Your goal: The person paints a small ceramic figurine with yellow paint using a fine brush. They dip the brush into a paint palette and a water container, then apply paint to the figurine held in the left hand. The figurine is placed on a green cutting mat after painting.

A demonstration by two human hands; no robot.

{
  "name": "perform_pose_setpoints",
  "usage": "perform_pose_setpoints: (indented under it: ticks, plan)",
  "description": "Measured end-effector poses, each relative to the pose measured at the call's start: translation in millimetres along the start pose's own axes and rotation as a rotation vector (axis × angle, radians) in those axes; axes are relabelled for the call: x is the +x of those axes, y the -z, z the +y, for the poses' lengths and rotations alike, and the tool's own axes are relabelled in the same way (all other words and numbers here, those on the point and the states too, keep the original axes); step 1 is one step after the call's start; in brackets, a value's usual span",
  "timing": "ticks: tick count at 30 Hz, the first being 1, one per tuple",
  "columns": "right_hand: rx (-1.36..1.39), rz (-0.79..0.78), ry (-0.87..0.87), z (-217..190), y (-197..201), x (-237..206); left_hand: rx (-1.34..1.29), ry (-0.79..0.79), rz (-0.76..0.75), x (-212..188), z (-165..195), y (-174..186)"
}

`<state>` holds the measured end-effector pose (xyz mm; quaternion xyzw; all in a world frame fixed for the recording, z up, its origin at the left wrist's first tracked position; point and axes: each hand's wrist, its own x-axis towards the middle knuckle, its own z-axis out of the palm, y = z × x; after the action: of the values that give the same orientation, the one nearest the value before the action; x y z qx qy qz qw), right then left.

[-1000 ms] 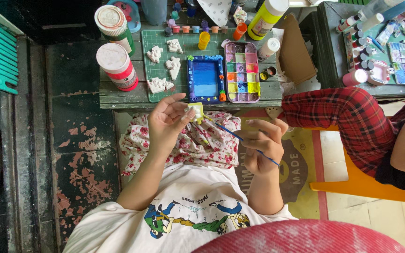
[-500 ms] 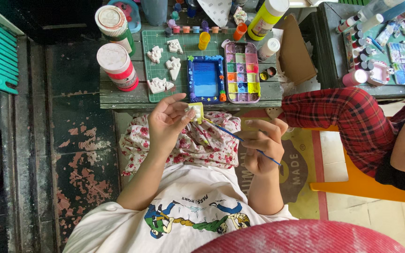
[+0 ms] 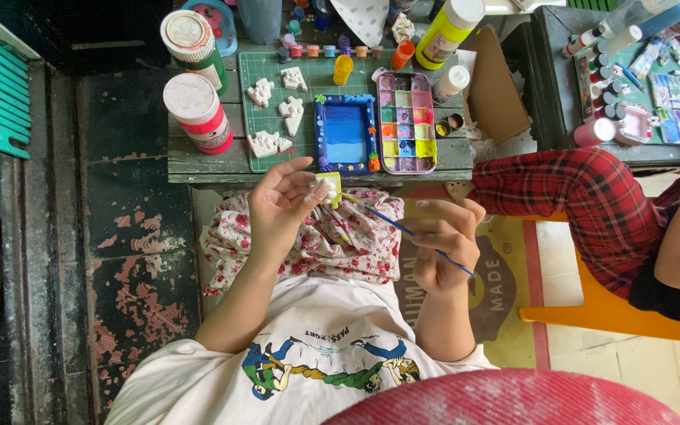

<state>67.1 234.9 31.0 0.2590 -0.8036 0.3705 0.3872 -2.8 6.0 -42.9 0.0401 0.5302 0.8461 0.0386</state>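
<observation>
Nearest you, your lap is covered by a floral cloth in red and white, below a white printed shirt. Your left hand is raised over that cloth, fingers curled, with the thumb and fingertips pinched on a small yellow-painted figure. Your right hand sits to the right of it, closed around a thin blue paintbrush; the brush runs up and left from your grip, and its tip meets the lower right edge of the figure.

Farther out stands a weathered wooden table. On it lies a green cutting mat carrying several unpainted white figures, and just right of them a blue painted frame with small coloured decorations on its border. Touching the frame's right side is a paint palette with wells of pink, green, yellow and purple. At the table's left stand two round canisters with white lids. Along the far edge is a row of small paint pots, with a yellow bottle at the far right.

To your right, another person in red plaid trousers sits on an orange chair by a second table crowded with paints.
</observation>
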Motion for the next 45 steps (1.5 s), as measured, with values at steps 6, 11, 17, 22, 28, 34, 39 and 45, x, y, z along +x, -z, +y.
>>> perform_pose_setpoints:
  ticks: [6,11,17,22,28,34,39,45]
  plan:
    - [-0.015,-0.01,0.001,0.1,-1.3,2.3,-0.001,-0.003,-0.003,-0.4,0.0,-0.5]
    - [-0.06,-0.005,-0.002,-0.8,-5.3,4.8,0.003,-0.007,-0.01,-1.5,-0.7,-1.2]
    - [-0.053,-0.023,-0.009,-2.1,-4.1,5.1,0.002,-0.005,-0.011,-1.6,-2.0,-0.9]
    - [-0.061,-0.015,0.007,-0.6,-4.2,5.6,0.001,-0.018,-0.016,-2.1,-3.1,-1.1]
    - [-0.066,-0.016,0.006,-1.2,-3.7,7.3,0.01,-0.012,-0.013,-2.0,-4.3,-1.0]
    - [-0.068,-0.017,0.007,-0.8,-3.9,8.8,0.017,-0.014,-0.019,-1.1,-4.4,-0.3]
    - [-0.061,-0.008,0.021,0.5,-3.5,8.7,0.002,-0.022,-0.023,-1.0,-5.2,-1.2]
    - [-0.044,-0.008,0.03,2.4,-4.2,9.7,0.022,-0.031,-0.022,-0.8,-4.8,-1.5]
